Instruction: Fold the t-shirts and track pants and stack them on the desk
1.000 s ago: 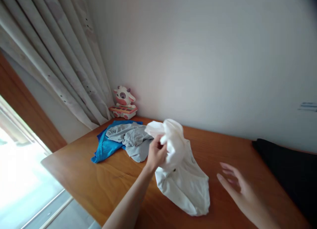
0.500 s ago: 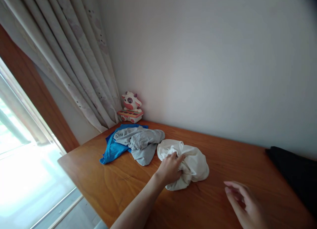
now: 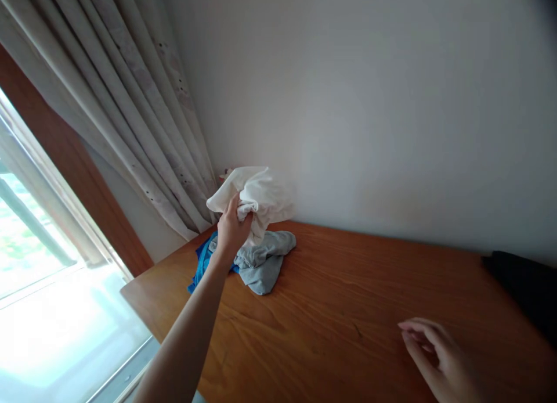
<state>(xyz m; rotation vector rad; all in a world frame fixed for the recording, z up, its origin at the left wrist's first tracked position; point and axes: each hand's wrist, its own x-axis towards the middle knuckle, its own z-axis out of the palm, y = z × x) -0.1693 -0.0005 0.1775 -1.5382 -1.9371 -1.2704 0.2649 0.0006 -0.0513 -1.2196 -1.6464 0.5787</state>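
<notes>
My left hand [image 3: 232, 229] grips a crumpled white cloth [image 3: 265, 197], held up above the back left of the wooden table [image 3: 348, 287]. Beneath it lies a grey cloth [image 3: 265, 263], bunched over a blue cloth [image 3: 201, 266]; the arm and the white cloth hide part of both. My right hand [image 3: 430, 348] hovers at the lower right over the table, its fingers curled, thumb and fingertips close together. No object shows in it.
A black cloth [image 3: 522, 287] lies at the table's right edge. Behind the white cloth, a toy [image 3: 225, 174] is almost wholly hidden. A curtain [image 3: 143, 118] hangs by the bright window on the left, and a plain wall [image 3: 369, 112] rises behind the table.
My left hand has lifted the white cloth off the table and carried it left and back, over the grey and blue cloths. The thumb and fingers of my right hand are closer together.
</notes>
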